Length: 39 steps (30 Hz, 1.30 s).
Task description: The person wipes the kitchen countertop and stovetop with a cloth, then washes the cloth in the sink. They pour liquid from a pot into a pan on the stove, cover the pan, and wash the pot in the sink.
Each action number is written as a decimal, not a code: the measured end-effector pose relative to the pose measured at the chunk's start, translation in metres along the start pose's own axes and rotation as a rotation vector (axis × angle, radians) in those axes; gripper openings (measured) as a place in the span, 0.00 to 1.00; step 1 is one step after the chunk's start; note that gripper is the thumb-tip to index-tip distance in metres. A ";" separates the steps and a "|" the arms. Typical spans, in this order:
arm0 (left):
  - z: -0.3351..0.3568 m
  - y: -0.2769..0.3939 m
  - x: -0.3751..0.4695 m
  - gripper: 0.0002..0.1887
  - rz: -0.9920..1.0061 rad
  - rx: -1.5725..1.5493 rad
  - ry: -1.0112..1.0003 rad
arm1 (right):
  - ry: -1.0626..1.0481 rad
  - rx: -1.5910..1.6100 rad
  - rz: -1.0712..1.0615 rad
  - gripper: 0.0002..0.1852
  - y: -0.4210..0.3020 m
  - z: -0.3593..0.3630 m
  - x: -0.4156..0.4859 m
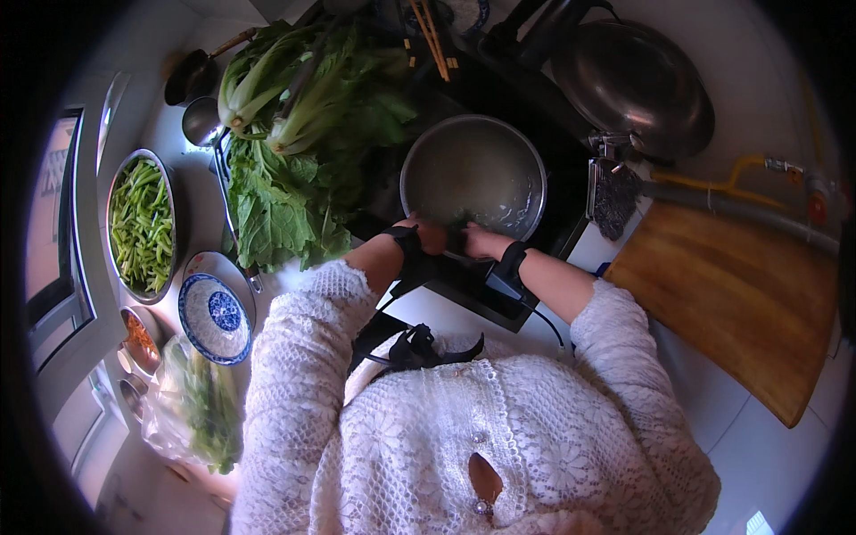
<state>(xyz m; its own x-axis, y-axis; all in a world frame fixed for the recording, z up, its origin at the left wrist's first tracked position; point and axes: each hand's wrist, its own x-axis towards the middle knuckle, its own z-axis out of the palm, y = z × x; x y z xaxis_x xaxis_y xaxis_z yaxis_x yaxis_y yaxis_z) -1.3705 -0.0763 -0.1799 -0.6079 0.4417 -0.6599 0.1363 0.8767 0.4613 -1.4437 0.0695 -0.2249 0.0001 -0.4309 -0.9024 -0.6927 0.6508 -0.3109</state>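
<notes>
A round metal pot [471,170] of cloudy liquid sits on the black cooktop [568,221] in front of me. At the near rim, my left hand [430,235] is blurred, its fingers beside a small dark green thing [460,224]. My right hand [483,241] reaches over the same rim from the other side, fingertips close to that green thing. Whether either hand grips it or the rim cannot be made out. Leafy green vegetables [287,194] with pale stalks lie left of the pot. Both wrists wear black straps with small devices.
At left stand a metal bowl of cut green stalks [142,227], a blue-patterned plate [224,314], a ladle [200,122] and a bagged vegetable [207,401]. Chopsticks [431,40] lie beyond the pot. A wok [635,87], steel wool [614,200] and a wooden board [729,294] are at right.
</notes>
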 end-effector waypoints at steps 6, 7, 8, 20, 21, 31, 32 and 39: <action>0.002 0.005 0.005 0.17 0.062 -0.068 0.030 | 0.261 -0.035 -0.131 0.21 0.033 0.001 -0.065; 0.004 0.005 0.008 0.17 0.078 -0.101 0.073 | 0.213 -0.093 -0.101 0.21 0.039 -0.006 -0.074; 0.004 0.005 0.013 0.17 0.135 -0.073 0.019 | 0.167 -0.151 -0.071 0.20 0.047 -0.015 -0.080; 0.020 0.075 0.113 0.20 0.251 -0.081 -0.167 | 0.771 0.000 0.374 0.18 0.063 -0.067 -0.107; 0.024 0.079 0.122 0.18 0.167 -0.136 -0.141 | 0.755 0.081 0.423 0.19 0.064 -0.062 -0.108; 0.029 0.082 0.090 0.17 -0.098 -0.497 0.137 | 0.761 1.368 0.480 0.19 0.093 -0.022 -0.092; 0.024 0.081 0.080 0.17 -0.079 -0.493 0.155 | 0.791 1.570 0.422 0.18 0.093 -0.022 -0.095; -0.028 0.074 0.023 0.14 -0.032 -0.461 0.301 | 1.674 1.834 0.137 0.16 0.044 0.008 -0.122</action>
<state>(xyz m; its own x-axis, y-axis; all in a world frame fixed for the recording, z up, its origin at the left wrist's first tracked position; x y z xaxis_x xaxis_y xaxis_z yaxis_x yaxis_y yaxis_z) -1.3964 -0.0066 -0.1449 -0.8119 0.2831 -0.5106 -0.2017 0.6847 0.7003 -1.4689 0.1560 -0.1305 -0.8829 0.3118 -0.3510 0.3586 -0.0347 -0.9328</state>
